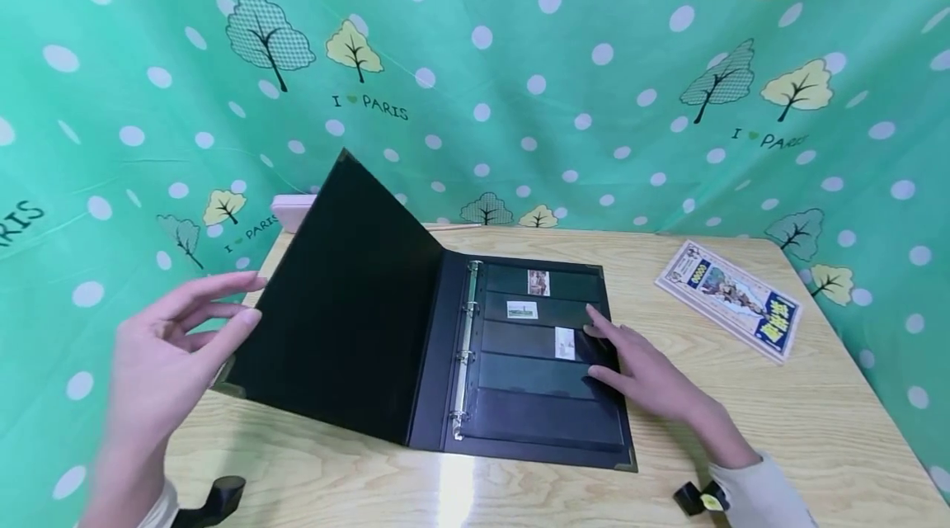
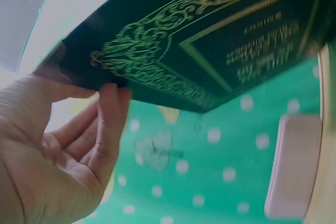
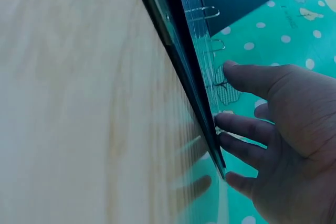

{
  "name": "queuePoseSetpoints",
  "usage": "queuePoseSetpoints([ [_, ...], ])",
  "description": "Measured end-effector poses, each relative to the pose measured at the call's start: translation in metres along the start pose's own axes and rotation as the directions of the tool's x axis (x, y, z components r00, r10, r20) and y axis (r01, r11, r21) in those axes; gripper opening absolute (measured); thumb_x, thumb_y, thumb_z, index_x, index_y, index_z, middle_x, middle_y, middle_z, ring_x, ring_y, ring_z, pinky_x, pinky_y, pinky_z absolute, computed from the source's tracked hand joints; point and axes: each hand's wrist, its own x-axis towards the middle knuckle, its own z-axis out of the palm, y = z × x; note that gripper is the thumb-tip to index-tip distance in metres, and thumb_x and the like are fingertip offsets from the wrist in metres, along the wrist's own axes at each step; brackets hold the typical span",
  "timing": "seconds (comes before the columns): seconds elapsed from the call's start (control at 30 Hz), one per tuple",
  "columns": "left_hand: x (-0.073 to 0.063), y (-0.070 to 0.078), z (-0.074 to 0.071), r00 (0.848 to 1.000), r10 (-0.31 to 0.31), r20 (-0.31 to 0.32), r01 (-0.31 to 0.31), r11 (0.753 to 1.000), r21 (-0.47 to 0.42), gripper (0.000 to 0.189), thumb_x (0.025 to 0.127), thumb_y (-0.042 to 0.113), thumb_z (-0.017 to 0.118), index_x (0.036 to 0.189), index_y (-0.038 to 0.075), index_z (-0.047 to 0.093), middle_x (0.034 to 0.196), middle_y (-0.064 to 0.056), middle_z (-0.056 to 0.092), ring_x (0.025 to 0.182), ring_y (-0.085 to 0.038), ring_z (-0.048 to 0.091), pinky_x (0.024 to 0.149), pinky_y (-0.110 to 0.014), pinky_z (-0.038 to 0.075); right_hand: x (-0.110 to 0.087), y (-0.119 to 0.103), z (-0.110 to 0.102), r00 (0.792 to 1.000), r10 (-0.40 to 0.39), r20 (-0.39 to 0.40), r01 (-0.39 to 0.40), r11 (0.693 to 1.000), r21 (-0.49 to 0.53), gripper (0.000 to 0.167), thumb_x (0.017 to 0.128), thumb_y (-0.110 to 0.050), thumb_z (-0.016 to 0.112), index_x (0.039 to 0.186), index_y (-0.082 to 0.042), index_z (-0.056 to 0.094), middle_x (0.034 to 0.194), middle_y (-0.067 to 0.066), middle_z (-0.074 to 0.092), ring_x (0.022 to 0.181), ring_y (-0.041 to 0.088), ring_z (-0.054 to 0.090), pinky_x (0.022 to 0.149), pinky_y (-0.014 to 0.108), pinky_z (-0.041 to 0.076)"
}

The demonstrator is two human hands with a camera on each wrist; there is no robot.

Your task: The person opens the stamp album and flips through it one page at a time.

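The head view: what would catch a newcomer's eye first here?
Probably the black ring album in the middle of the table, its cover held up at a slant by the left hand. Next, the three small stamps in the upper rows of its page, left of the right hand. Behind it all hangs a green polka-dot cloth printed with trees.

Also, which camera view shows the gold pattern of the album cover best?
The left wrist view: it faces the outside of the album cover, where the gold pattern lies. The head and right wrist views show none of it, only the cover's dark inside.
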Motion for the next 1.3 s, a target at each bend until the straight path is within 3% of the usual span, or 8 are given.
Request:
queuePoseSetpoints([
  [0.1, -0.005, -0.01, -0.019, 0.995, -0.099, -0.001, 0.097, 0.972, 0.213, 0.05, 0.098, -0.002, 0.082, 0.146, 0.009, 0.074, 0.124, 0.022, 0.08, 0.096, 0.004, 0.076, 0.079, -0.009, 0.057, 0.0, 0.004, 0.0, 1.0, 0.014, 0.001, -0.014, 1.0, 0.021, 0.089, 0.109, -0.027, 0.075, 0.179, -0.015, 0.021, 0.159, 0.013, 0.063, 0.152, 0.05, 0.047, 0.119, 0.073, 0.04],
  [0.2, -0.011, -0.025, -0.034, 0.992, -0.123, 0.004, 0.109, 0.894, 0.435, 0.054, 0.1, 0.007, 0.083, 0.151, 0.017, 0.071, 0.122, 0.038, 0.072, 0.092, 0.02, 0.069, 0.068, -0.009, 0.054, 0.001, 0.008, 0.0, 1.0, 0.018, 0.006, -0.018, 0.999, 0.029, 0.089, 0.109, -0.027, 0.074, 0.179, -0.016, 0.02, 0.16, 0.012, 0.062, 0.154, 0.05, 0.045, 0.121, 0.073, 0.038],
  [0.43, -0.028, -0.055, -0.042, 0.995, -0.098, 0.031, 0.046, 0.692, 0.721, 0.048, 0.097, 0.013, 0.086, 0.144, 0.01, 0.074, 0.119, -0.032, 0.078, 0.074, 0.029, 0.056, 0.041, -0.029, 0.039, -0.001, 0.01, 0.0, 1.0, 0.025, 0.012, -0.025, 0.999, 0.04, 0.089, 0.11, -0.028, 0.073, 0.18, -0.018, 0.02, 0.161, 0.012, 0.061, 0.157, 0.049, 0.042, 0.122, 0.074, 0.035],
  [0.6, -0.035, -0.073, -0.046, 0.991, -0.113, 0.077, 0.015, 0.647, 0.762, 0.05, 0.092, 0.013, 0.091, 0.139, 0.006, 0.076, 0.116, -0.028, 0.079, 0.07, -0.003, 0.076, 0.048, -0.028, 0.044, -0.003, 0.01, -0.002, 1.0, 0.008, -0.006, -0.008, 1.0, 0.03, 0.088, 0.11, -0.027, 0.073, 0.179, -0.016, 0.02, 0.159, 0.014, 0.062, 0.155, 0.05, 0.045, 0.12, 0.074, 0.037],
  [0.8, -0.037, -0.097, -0.041, 0.958, -0.221, 0.181, 0.005, 0.649, 0.761, 0.055, 0.1, 0.027, 0.085, 0.142, -0.004, 0.069, 0.122, -0.032, 0.077, 0.094, -0.044, 0.081, 0.074, -0.044, 0.065, -0.003, 0.009, -0.005, 1.0, 0.029, -0.01, -0.028, 0.999, 0.016, 0.089, 0.109, -0.025, 0.075, 0.179, -0.017, 0.021, 0.159, 0.013, 0.062, 0.156, 0.048, 0.045, 0.121, 0.073, 0.038],
  [1.0, -0.033, -0.123, -0.022, 0.928, -0.23, 0.294, -0.108, 0.59, 0.8, 0.064, 0.102, 0.029, 0.082, 0.147, -0.011, 0.061, 0.134, -0.043, 0.065, 0.116, -0.062, 0.067, 0.093, -0.072, 0.055, 0.0, 0.009, -0.003, 1.0, 0.018, -0.004, -0.018, 0.999, -0.026, 0.099, 0.101, -0.019, 0.084, 0.179, -0.017, 0.022, 0.158, 0.013, 0.063, 0.154, 0.05, 0.046, 0.118, 0.073, 0.042],
  [1.17, -0.035, -0.14, 0.008, 0.903, -0.122, 0.412, -0.285, 0.547, 0.787, 0.07, 0.096, 0.03, 0.088, 0.148, -0.009, 0.063, 0.15, -0.046, 0.054, 0.137, -0.069, 0.051, 0.112, -0.076, 0.043, 0.001, 0.01, -0.001, 0.999, 0.032, 0.011, -0.032, 0.999, -0.041, 0.109, 0.094, -0.015, 0.091, 0.179, -0.019, 0.023, 0.161, 0.013, 0.061, 0.154, 0.05, 0.046, 0.118, 0.072, 0.043],
  [1.3, -0.035, -0.137, 0.032, 0.89, -0.136, 0.436, -0.306, 0.53, 0.791, 0.074, 0.097, 0.038, 0.086, 0.15, -0.008, 0.062, 0.152, -0.047, 0.051, 0.146, -0.067, 0.045, 0.118, -0.073, 0.042, 0.0, 0.012, -0.001, 0.999, 0.039, 0.009, -0.038, 0.998, -0.043, 0.11, 0.094, -0.016, 0.092, 0.179, -0.019, 0.023, 0.16, 0.013, 0.061, 0.153, 0.05, 0.047, 0.118, 0.073, 0.043],
])
